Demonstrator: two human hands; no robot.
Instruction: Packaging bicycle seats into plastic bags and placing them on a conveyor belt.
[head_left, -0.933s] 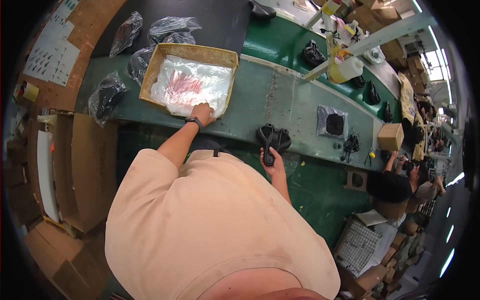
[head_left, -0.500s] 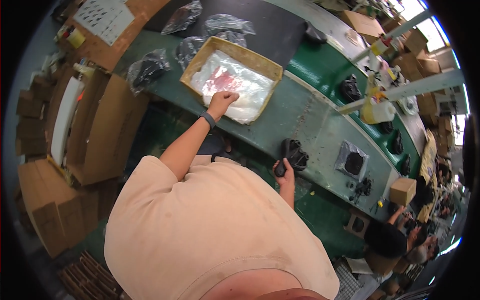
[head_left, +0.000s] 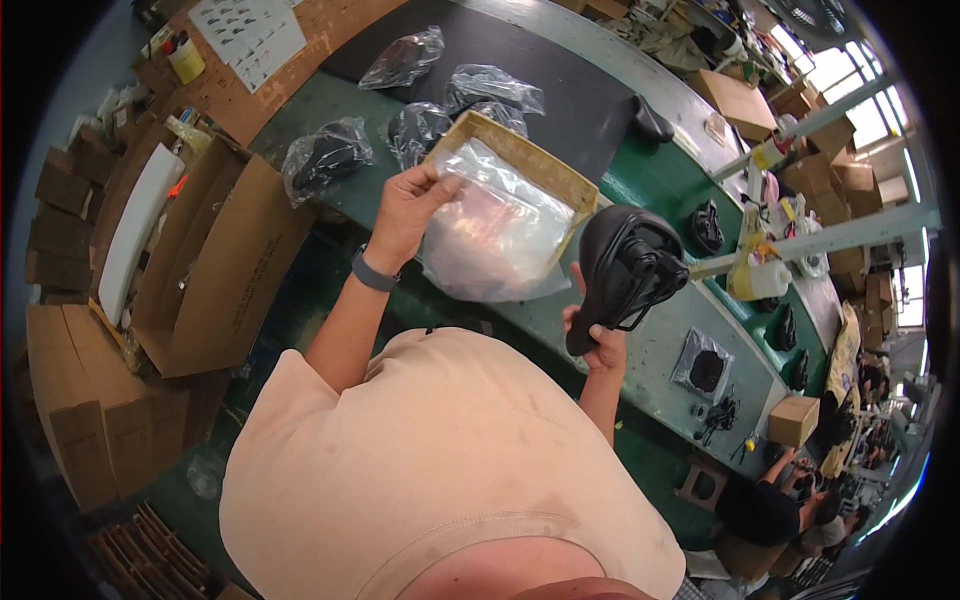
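Note:
My left hand [head_left: 412, 205] grips the top edge of a clear plastic bag [head_left: 495, 235] and holds it up in front of a shallow cardboard tray [head_left: 545, 165] on the green workbench [head_left: 660, 345]. My right hand [head_left: 595, 335] is closed around the narrow end of a black bicycle saddle [head_left: 625, 265], lifted off the bench with its underside rails facing right. The saddle hangs just right of the bag, close to it but apart.
Several bagged black saddles [head_left: 325, 155] lie on the bench left of the tray and on the black conveyor belt [head_left: 560, 80]. An open cardboard carton [head_left: 215, 255] stands to my left among stacked boxes. More saddles, small boxes and a seated person [head_left: 770, 505] are on the right.
My left hand lifted a clear bag out of the tray. My right hand raised the saddle off the bench and brought it beside the bag.

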